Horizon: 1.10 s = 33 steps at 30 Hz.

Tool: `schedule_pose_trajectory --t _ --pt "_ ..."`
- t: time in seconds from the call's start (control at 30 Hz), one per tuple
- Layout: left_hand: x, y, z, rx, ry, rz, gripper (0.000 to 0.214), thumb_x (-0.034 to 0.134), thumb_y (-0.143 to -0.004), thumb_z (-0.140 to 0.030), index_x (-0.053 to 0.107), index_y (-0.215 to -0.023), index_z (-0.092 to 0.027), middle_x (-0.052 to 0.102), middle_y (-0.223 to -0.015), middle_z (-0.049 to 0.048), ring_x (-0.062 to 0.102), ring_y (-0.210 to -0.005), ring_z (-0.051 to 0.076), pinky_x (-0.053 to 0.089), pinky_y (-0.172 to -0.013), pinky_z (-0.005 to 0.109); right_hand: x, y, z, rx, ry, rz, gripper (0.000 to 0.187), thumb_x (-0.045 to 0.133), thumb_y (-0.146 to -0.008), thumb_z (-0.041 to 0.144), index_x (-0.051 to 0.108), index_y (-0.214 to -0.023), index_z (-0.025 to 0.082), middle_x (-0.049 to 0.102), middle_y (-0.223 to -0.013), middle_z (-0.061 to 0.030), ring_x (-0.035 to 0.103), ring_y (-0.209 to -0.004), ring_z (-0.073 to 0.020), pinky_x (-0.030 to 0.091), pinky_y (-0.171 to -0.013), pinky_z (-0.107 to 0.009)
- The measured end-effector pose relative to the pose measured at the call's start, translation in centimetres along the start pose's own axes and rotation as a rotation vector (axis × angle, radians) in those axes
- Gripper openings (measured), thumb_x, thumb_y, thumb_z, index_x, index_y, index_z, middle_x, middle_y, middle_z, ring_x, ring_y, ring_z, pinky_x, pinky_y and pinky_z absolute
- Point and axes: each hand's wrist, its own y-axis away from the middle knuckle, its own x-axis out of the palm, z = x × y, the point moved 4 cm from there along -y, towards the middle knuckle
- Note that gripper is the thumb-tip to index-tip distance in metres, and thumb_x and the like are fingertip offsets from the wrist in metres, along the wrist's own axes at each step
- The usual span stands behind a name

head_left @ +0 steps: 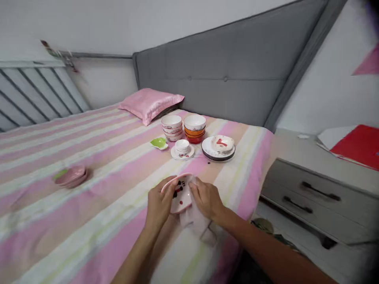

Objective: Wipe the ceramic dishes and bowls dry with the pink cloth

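A pink-rimmed bowl (pixel 184 196) with a cartoon pattern inside is held tilted above the bed, its inner side facing me. My left hand (pixel 159 203) grips its left rim, thumb over the edge. At the right rim my right hand (pixel 208 199) is closed on a pale cloth (pixel 199 225), which lies against the bowl and hangs down below it. Beyond the hands stand small white bowls on a stack of saucers (pixel 188 153). A patterned white dish (pixel 222 144) rests on stacked plates (pixel 209 146) to their right.
Two bowl stacks, one pinkish-white (pixel 172 128) and one with orange and red bowls (pixel 194 132), stand farther back beside a green leaf-shaped dish (pixel 159 143). Pink dishes (pixel 72 176) lie at left on the striped bedspread (pixel 118 205). A pink pillow (pixel 151 101) touches the headboard; a nightstand (pixel 319 197) stands right.
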Motion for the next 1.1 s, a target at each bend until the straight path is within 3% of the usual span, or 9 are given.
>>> schedule_pose_trajectory --t 0.13,0.3,0.4,0.53,0.67,0.8,0.9,1.0,1.1 --pt "-0.4 -0.2 -0.2 -0.043 0.042 -0.126 0.036 0.057 -0.078 -0.048 0.073 -0.093 -0.020 0.072 -0.095 0.0059 0.063 -0.086 0.023 0.048 -0.072 0.029 0.8 0.1 0.1 0.029 -0.071 0.010 0.035 0.025 -0.095 0.035 0.055 -0.094 0.016 0.067 -0.071 -0.0072 0.063 -0.066 -0.0200 0.030 -0.058 -0.026" --pt "-0.3 0.1 0.5 -0.082 0.098 -0.176 0.039 0.056 -0.078 -0.050 0.071 -0.095 -0.018 0.071 -0.085 0.0059 0.062 -0.079 0.021 0.046 -0.062 0.025 0.9 0.2 0.2 0.096 -0.262 -0.003 0.033 0.026 -0.093 0.034 0.051 -0.077 0.019 0.056 -0.059 -0.0016 0.054 -0.056 -0.0161 0.029 -0.055 -0.025" --pt "0.4 0.4 0.9 -0.170 0.306 -0.142 0.042 0.058 -0.076 -0.051 0.069 -0.096 -0.015 0.069 -0.078 0.0054 0.060 -0.068 0.017 0.044 -0.056 0.024 0.8 -0.1 -0.2 0.121 -0.430 -0.040 0.030 0.029 -0.091 0.034 0.045 -0.071 0.021 0.048 -0.056 0.0014 0.046 -0.053 -0.0143 0.029 -0.054 -0.024" --pt "1.6 0.7 0.8 -0.356 0.647 -0.133 0.030 0.068 -0.069 -0.041 0.068 -0.079 -0.012 0.066 -0.066 0.0028 0.058 -0.056 0.014 0.043 -0.049 0.022 1.1 -0.6 -1.2 0.146 -0.663 -0.050 0.030 0.034 -0.089 0.039 0.040 -0.065 0.021 0.046 -0.059 0.0021 0.044 -0.057 -0.0137 0.033 -0.057 -0.024" --pt "2.5 1.0 0.6 -0.483 0.928 -0.152 0.019 0.069 -0.067 -0.030 0.068 -0.078 -0.014 0.069 -0.071 0.0046 0.063 -0.063 0.017 0.050 -0.058 0.026 1.3 -0.9 -1.5 0.153 -0.738 -0.027 0.035 0.035 -0.088 0.043 0.042 -0.063 0.020 0.048 -0.059 0.0021 0.044 -0.059 -0.0137 0.036 -0.057 -0.024" --pt "3.6 1.4 1.3 -0.510 1.166 -0.025 0.039 0.073 -0.061 -0.035 0.068 -0.095 -0.016 0.072 -0.094 0.0087 0.066 -0.081 0.024 0.053 -0.073 0.033 1.8 -0.6 -1.2 0.164 -0.820 0.008 0.040 0.034 -0.088 0.047 0.051 -0.066 0.018 0.053 -0.061 0.0009 0.049 -0.061 -0.0148 0.039 -0.059 -0.025" --pt "4.0 1.8 2.2 -0.488 1.245 0.046 0.052 0.081 -0.049 -0.031 0.067 -0.097 -0.016 0.072 -0.096 0.0088 0.066 -0.087 0.025 0.053 -0.080 0.034 2.4 -0.4 -0.8 0.214 -1.017 0.090 0.042 0.039 -0.086 0.051 0.057 -0.070 0.017 0.058 -0.064 0.0000 0.053 -0.065 -0.0161 0.042 -0.063 -0.026" --pt "3.9 1.7 2.8 -0.455 1.271 0.002 0.050 0.081 -0.049 -0.031 0.067 -0.095 -0.018 0.072 -0.093 0.0077 0.066 -0.088 0.025 0.053 -0.082 0.035 2.6 -0.2 -0.2 0.262 -1.232 0.198 0.039 0.047 -0.081 0.053 0.060 -0.073 0.017 0.062 -0.070 -0.0008 0.056 -0.071 -0.0173 0.044 -0.070 -0.028" --pt "3.3 1.2 2.8 -0.461 1.267 -0.077 0.044 0.073 -0.060 -0.041 0.066 -0.097 -0.017 0.072 -0.092 0.0089 0.066 -0.086 0.026 0.054 -0.078 0.039 2.4 -0.2 0.1 0.304 -1.351 0.270 0.033 0.055 -0.076 0.050 0.060 -0.074 0.017 0.063 -0.074 -0.0011 0.057 -0.074 -0.0177 0.045 -0.072 -0.029"
